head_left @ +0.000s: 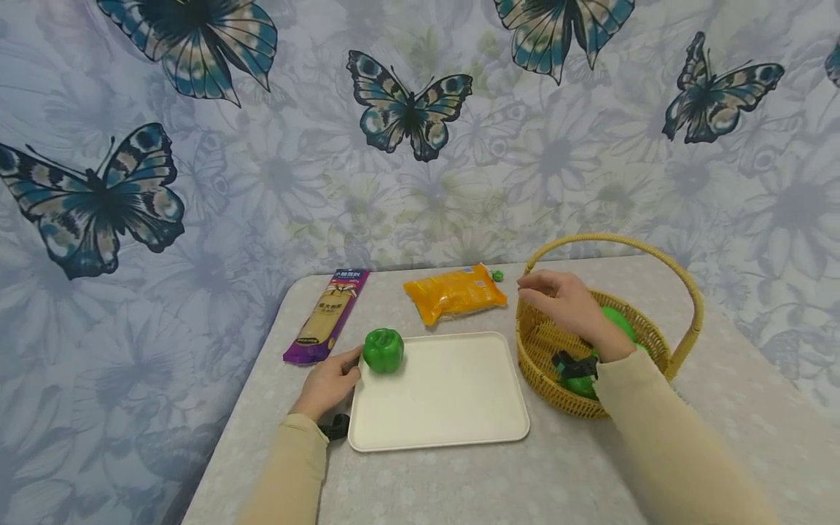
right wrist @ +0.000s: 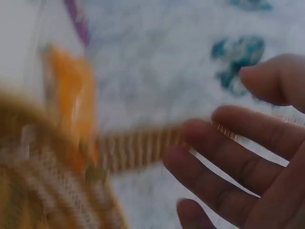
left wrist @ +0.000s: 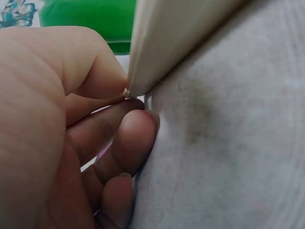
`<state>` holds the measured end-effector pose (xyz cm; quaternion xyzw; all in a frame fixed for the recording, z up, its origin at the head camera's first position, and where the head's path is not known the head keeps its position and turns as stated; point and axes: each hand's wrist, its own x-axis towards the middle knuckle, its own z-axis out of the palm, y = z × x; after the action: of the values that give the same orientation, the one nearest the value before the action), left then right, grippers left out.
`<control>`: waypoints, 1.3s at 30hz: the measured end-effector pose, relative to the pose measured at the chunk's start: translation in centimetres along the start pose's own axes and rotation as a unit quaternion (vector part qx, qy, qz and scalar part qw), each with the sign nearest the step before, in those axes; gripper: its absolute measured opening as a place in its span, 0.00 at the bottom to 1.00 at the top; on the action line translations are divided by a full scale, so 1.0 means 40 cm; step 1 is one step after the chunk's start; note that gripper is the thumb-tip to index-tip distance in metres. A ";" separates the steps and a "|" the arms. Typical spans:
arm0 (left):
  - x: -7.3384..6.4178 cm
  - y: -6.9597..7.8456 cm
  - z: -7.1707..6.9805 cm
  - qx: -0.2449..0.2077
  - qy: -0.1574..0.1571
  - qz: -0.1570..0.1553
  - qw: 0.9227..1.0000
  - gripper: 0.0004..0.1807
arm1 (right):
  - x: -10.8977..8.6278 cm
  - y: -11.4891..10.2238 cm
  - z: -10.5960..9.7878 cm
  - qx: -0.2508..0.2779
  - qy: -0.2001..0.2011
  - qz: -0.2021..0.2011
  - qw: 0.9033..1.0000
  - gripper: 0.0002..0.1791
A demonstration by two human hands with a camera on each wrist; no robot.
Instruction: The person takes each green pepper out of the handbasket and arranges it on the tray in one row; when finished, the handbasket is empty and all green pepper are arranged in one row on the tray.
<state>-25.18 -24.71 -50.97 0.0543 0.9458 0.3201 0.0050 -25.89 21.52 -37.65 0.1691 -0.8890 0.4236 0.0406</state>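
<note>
My left hand [head_left: 331, 383] is at the left edge of a cream rectangular tray [head_left: 453, 394]. In the left wrist view, the thumb and curled fingers [left wrist: 136, 138] pinch the tray's rim [left wrist: 157, 52] close to the tabletop. A green bell pepper [head_left: 383, 351] sits on the tray's far left corner, beside those fingertips. My right hand [head_left: 567, 302] is over a woven basket [head_left: 541, 346], near the left foot of its arched handle [head_left: 613, 239]. Its fingers [right wrist: 209, 176] are spread and relaxed, holding nothing. Green rounded items [head_left: 617, 321] lie in the basket, partly hidden by the right forearm.
A purple long packet [head_left: 328, 317] lies left of the tray, and an orange packet [head_left: 456, 293] behind it. Beside the orange packet is a small green piece [head_left: 496, 275]. The table's back edge meets a wall [head_left: 295, 204] with butterfly prints.
</note>
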 end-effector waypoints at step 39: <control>-0.008 -0.012 0.009 -0.050 0.015 0.039 0.998 0.29 | -0.034 0.246 -0.023 -0.180 -0.012 0.142 0.973 0.21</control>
<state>-24.90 -24.89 -51.54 0.0861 0.9258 0.3676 -0.0192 -27.97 28.34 -44.62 0.0360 -0.9661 0.2558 -0.0007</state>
